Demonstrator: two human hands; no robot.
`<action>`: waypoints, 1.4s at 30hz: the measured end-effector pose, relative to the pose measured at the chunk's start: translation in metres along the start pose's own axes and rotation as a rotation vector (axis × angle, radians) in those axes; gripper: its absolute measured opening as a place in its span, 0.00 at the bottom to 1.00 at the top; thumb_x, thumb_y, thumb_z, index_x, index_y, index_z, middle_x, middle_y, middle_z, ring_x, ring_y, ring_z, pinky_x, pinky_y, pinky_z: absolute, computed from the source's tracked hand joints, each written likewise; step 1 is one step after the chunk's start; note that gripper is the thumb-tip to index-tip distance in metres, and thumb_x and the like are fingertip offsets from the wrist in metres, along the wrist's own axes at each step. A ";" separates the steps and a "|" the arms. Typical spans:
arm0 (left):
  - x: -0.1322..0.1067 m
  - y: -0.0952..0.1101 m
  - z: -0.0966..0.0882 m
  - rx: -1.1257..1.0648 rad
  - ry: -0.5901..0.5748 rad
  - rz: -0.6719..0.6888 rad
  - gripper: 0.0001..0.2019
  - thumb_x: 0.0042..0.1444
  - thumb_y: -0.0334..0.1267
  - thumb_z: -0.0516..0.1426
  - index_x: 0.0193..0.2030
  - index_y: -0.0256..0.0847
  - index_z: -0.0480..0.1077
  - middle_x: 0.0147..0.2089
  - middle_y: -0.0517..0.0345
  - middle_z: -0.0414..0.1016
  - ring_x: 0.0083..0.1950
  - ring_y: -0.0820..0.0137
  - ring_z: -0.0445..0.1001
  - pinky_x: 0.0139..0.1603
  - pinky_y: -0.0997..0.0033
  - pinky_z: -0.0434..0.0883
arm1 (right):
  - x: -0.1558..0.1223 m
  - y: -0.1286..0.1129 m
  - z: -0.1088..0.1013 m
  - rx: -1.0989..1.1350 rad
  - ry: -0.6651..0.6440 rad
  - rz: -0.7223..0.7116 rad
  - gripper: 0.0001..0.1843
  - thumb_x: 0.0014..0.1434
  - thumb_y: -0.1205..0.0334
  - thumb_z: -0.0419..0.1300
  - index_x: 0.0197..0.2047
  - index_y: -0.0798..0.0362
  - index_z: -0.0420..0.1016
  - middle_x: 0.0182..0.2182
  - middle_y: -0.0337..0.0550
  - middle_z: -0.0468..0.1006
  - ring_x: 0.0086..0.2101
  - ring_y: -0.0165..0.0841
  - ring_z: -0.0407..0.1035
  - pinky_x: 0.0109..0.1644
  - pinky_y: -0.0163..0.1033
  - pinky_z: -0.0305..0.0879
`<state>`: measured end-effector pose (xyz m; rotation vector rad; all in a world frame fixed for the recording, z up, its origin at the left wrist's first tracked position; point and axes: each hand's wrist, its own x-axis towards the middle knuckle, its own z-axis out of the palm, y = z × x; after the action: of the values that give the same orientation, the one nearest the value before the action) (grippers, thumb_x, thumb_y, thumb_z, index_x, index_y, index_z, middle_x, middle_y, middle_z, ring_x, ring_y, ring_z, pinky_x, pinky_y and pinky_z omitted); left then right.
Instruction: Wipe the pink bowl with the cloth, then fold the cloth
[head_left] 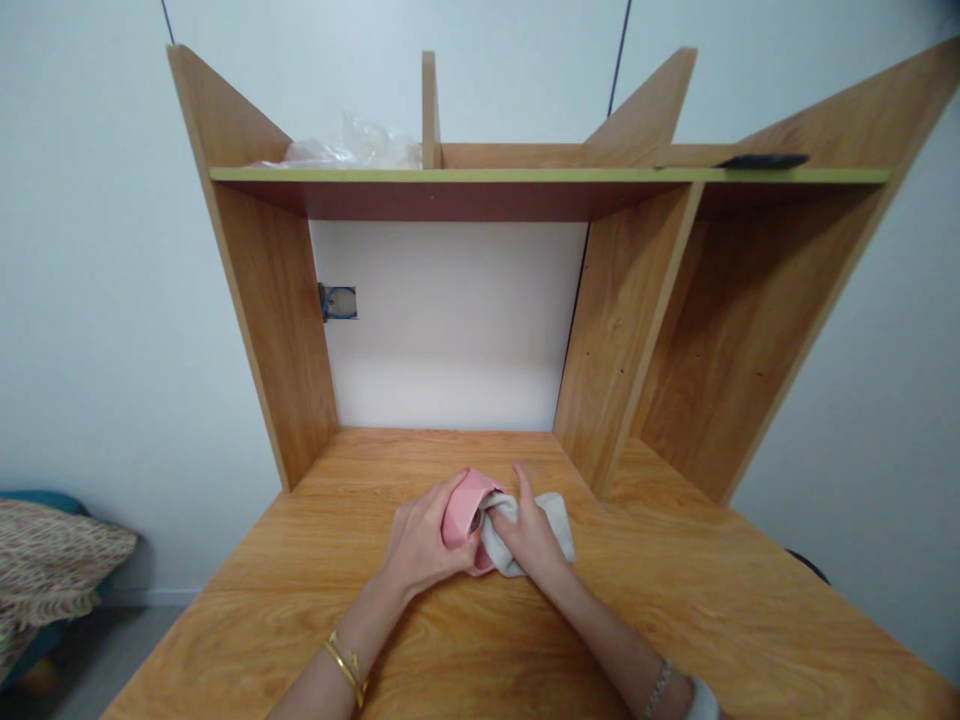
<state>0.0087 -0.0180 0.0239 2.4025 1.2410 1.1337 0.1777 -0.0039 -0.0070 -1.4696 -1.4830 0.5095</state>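
A pink hollow container [465,507] lies tilted just above or on the wooden desk, its opening turned toward the right. My left hand [424,535] is wrapped round its left side, thumb near the rim. With my right hand [527,535] I press a light grey cloth [556,522] into the opening; the fingertips are hidden in the cloth. The cloth's loose end hangs out to the right of that hand. What kind of container it is cannot be made out.
The wooden desk [480,640] carries a shelf unit [615,330] at its back. Clear plastic wrapping [352,148] and a flat black object [763,161] lie on the upper shelf. A wall socket box [340,302] shows at the back left. A woven cover [52,560] hangs at far left.
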 end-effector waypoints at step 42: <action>0.002 0.006 0.000 0.187 0.005 -0.209 0.39 0.46 0.48 0.52 0.64 0.40 0.44 0.35 0.55 0.75 0.36 0.60 0.73 0.40 0.63 0.67 | -0.002 -0.005 -0.003 -0.121 0.055 -0.023 0.39 0.46 0.63 0.56 0.61 0.57 0.48 0.21 0.37 0.71 0.22 0.34 0.67 0.25 0.33 0.56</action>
<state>0.0130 -0.0202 0.0284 2.3269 1.6223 1.0030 0.1774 -0.0079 -0.0023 -1.5465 -1.5073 0.3677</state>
